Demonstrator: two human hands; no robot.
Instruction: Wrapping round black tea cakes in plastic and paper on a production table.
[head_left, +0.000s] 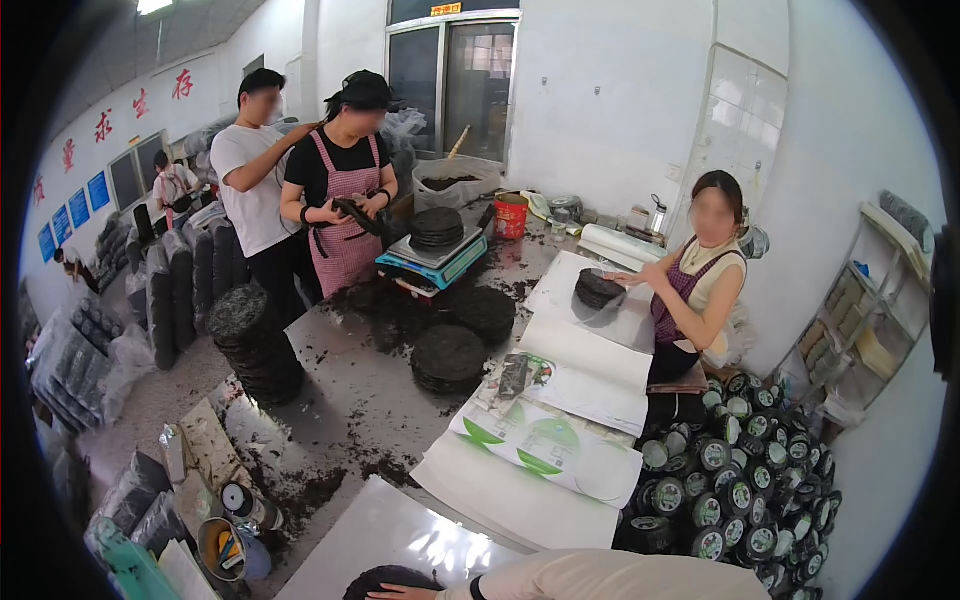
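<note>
At the bottom edge, my right hand (405, 592) lies with extended fingers on a round, dark pressed cake (390, 577) that looks like dried seaweed. The frame cuts off part of both. A beige sleeve (600, 576) and a dark wristband (477, 589) cover that arm. Under the cake spreads a glossy white sheet (390, 517), catching bright reflections. My left hand is out of view. Beyond the sheet are white printed wrapping sheets (547, 446) with green designs, and a small dark packet (514, 375) on them.
Stacked dark cakes (448, 356) and a tall stack (255, 345) stand on the metal table (337, 420). Co-workers handle cakes beside a weighing scale (435, 259) and at the right (697, 285). A tool bucket (232, 551) sits left; labelled round packs (735, 480) pile up right.
</note>
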